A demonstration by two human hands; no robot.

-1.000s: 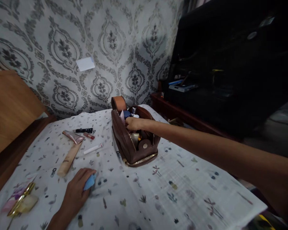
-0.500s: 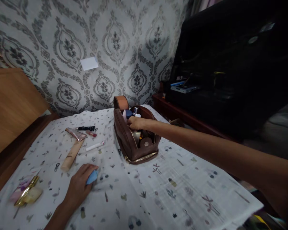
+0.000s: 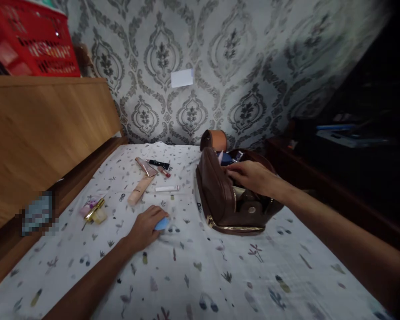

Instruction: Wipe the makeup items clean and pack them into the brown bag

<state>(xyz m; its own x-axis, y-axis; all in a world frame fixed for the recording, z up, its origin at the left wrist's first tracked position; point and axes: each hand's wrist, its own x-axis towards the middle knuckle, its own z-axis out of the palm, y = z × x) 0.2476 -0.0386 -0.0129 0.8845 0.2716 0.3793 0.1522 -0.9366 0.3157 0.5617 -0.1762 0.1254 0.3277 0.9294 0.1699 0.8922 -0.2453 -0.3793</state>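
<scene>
My left hand (image 3: 147,227) rests on the patterned cloth, closed around a small light-blue piece (image 3: 162,223) that looks like a makeup sponge; most of it is hidden. A brown makeup bag (image 3: 216,195) stands unzipped to the right, its gold zipper showing. Over its opening is my right hand (image 3: 253,175), fingers bent together by the inner left edge; their tips and anything in them are hidden. Inside the bag, a dark blue item (image 3: 224,159) shows. Left of the bag lie a beige tube (image 3: 140,190), a pinkish tube (image 3: 146,167), a black tube (image 3: 159,164) and a white stick (image 3: 166,188).
Purple and yellow gold-trimmed items (image 3: 95,213) lie at the left of the cloth (image 3: 186,271). A wooden cabinet (image 3: 50,115) with a red basket (image 3: 36,44) flanks the left side. Behind the bag sits an orange-brown round piece (image 3: 217,140). A dark screen-like panel is at the right.
The view has swung left, so everything appears further right and the red basket shows. My left hand keeps the blue piece; my right hand stays at the bag's opening.
</scene>
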